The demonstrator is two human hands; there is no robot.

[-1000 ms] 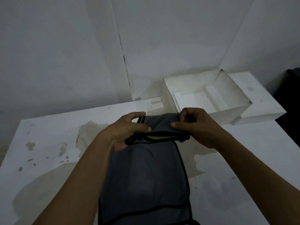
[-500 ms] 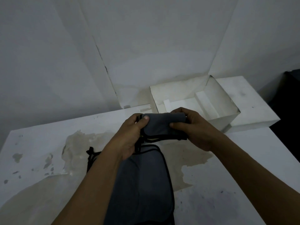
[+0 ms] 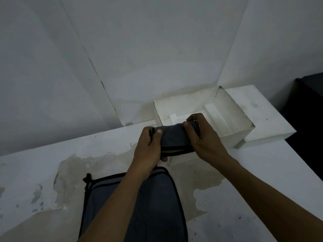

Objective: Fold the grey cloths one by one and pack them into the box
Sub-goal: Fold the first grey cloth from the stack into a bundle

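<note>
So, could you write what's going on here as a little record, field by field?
Doer: a person, two bare hands
Held: folded grey cloth, black-edged, lifted off the table
Left hand: grips the cloth's left end
Right hand: grips its right end
Box: white, open, just beyond the hands; no cloth seen inside
Pile: more grey cloths, lying flat under the left forearm
Table: white, stained
Stage: cloth folded, not yet in the box
</note>
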